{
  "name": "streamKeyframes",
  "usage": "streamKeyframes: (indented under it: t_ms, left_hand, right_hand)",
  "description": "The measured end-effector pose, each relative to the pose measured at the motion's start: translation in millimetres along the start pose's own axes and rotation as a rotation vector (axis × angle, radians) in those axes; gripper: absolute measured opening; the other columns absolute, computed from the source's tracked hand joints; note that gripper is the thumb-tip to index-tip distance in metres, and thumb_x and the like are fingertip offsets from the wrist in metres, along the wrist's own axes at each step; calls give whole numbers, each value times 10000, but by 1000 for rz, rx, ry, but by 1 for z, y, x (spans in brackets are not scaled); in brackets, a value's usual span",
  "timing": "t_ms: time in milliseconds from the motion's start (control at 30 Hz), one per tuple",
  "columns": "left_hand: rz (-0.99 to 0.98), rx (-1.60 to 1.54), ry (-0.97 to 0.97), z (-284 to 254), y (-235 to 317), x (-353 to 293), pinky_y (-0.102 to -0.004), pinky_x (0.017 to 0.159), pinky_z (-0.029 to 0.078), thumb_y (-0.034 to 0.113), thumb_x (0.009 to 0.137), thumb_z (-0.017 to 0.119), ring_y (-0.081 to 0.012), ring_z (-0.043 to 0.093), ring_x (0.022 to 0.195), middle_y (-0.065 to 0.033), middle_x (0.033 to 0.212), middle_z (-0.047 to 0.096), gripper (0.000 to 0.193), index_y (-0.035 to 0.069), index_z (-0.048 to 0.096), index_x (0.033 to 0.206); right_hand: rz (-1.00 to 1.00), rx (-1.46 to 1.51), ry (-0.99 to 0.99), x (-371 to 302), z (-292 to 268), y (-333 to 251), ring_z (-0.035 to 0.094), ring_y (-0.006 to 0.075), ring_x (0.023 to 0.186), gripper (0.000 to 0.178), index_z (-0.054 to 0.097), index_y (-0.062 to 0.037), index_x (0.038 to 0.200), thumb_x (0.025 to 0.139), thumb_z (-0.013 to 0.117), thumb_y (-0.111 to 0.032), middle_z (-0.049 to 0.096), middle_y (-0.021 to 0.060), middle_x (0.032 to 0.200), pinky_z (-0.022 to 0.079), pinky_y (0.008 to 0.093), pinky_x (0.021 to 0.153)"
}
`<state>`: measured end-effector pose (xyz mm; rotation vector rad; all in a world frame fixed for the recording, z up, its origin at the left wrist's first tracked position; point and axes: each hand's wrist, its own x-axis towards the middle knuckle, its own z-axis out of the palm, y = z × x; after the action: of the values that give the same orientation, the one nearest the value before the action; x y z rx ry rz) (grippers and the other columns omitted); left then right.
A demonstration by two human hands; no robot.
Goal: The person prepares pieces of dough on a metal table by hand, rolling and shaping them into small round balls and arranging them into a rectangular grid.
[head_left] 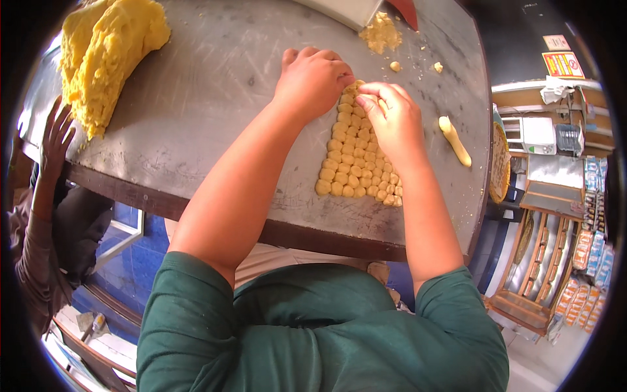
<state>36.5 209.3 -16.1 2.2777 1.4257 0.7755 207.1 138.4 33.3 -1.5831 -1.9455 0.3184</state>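
Observation:
Small pale-yellow dough balls [348,157] lie packed in close rows on the grey tabletop [222,98] before me. At the far end of the rows, my left hand [315,81] is closed, its fingers curled down with the tips meeting the dough; what they hold is hidden. My right hand [397,121] comes in from the right, thumb and forefinger pinched on a bit of dough just above the rows. Its palm and wrist cover part of the right-hand rows. To the right of that hand lies a loose roll of dough [455,141].
A big yellow dough mass [111,59] rests at the far left, with another person's hand [57,134] beside it at the table edge. Crumbs [381,34] and a pale tray-like object [346,10] are at the back. A yellow basket [499,163] stands off the right edge.

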Motion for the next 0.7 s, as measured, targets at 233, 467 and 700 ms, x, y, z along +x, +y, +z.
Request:
streamKeyframes:
  t_ms: [233,467,700]
  left_hand:
    - [59,-48,-108,-11,2,3,-464,1109,348,356,979,652,-268,605,1204,-28,1129,744,244,166,727,1112]
    - [2,-362,51,-11,6,3,-427,1075,423,257,974,708,-278,685,1056,-79,1048,745,276,157,683,1231]
    - [-234,-832,564,-33,-7,11,-313,871,566,199,1017,689,-147,689,937,-58,1080,745,308,77,669,1300]
  right_hand:
    - [-71,-117,23,-9,18,10,707,353,972,204,697,-18,1098,920,753,-101,732,156,1043,560,412,842]
    - [57,-17,-14,-15,7,0,713,334,965,238,683,-8,1122,939,754,-142,740,175,1041,557,405,844]
    - [-116,-185,-36,-20,15,-9,695,337,978,162,689,-27,1080,962,721,-132,725,148,1079,553,378,865]
